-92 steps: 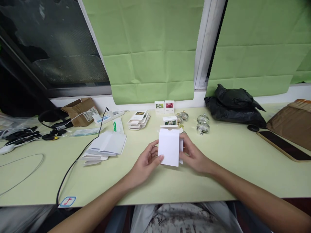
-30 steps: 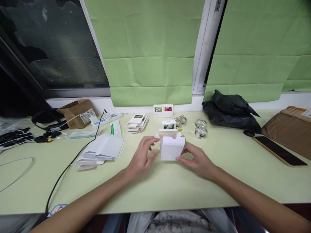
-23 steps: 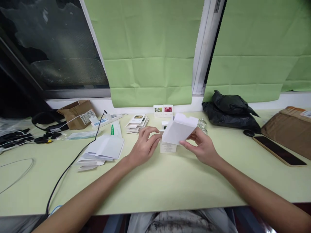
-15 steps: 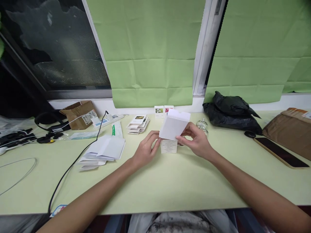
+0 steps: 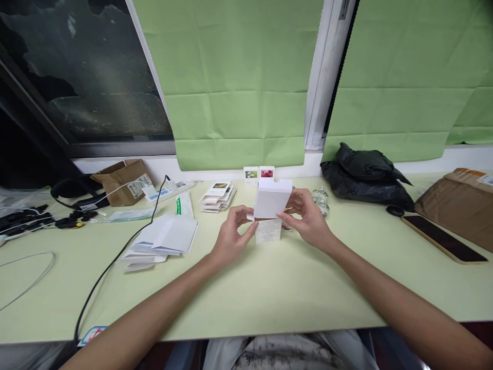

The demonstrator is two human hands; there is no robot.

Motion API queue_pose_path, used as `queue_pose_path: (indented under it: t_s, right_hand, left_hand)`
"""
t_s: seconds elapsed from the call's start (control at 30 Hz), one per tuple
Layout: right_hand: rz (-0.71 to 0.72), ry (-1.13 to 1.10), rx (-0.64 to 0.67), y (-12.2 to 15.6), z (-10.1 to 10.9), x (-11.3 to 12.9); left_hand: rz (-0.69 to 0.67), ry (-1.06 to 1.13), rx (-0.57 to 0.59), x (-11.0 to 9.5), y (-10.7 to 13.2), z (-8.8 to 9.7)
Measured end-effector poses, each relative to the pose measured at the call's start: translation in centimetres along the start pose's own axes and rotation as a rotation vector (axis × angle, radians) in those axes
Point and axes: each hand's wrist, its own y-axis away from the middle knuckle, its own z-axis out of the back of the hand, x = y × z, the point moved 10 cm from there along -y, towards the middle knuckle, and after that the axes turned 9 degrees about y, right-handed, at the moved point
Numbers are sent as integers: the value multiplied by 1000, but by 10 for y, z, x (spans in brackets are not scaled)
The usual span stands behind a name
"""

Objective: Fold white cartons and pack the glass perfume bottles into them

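A white folded paper box sleeve (image 5: 271, 198) is held just above the table in front of me. My left hand (image 5: 231, 235) pinches its lower left corner and my right hand (image 5: 307, 217) grips its right side, both closed on it. Directly below it stands a small white printed box (image 5: 268, 231) on the pale green table (image 5: 246, 293); the sleeve's bottom edge meets the top of that box.
A pile of flat white sheets (image 5: 164, 239) lies to the left, printed cards (image 5: 218, 195) and small picture boxes (image 5: 259, 173) behind. Glass baubles (image 5: 320, 198), a black bag (image 5: 367, 177), a phone (image 5: 442, 239), a brown parcel (image 5: 460, 203) sit right; a black cable (image 5: 115, 262) runs left.
The white sleeve was lifted off the table by my right hand, uncovering the small printed box, then brought upright and lowered onto that box. My left hand came back to pinch its corner.
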Motion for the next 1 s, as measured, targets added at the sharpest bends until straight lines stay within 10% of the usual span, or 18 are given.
queue_pose_path:
  t_s: [1.0]
  right_hand:
    - [107,352,118,5,-1,20]
  left_hand:
    - [-196,-150,101,-12,1,-5]
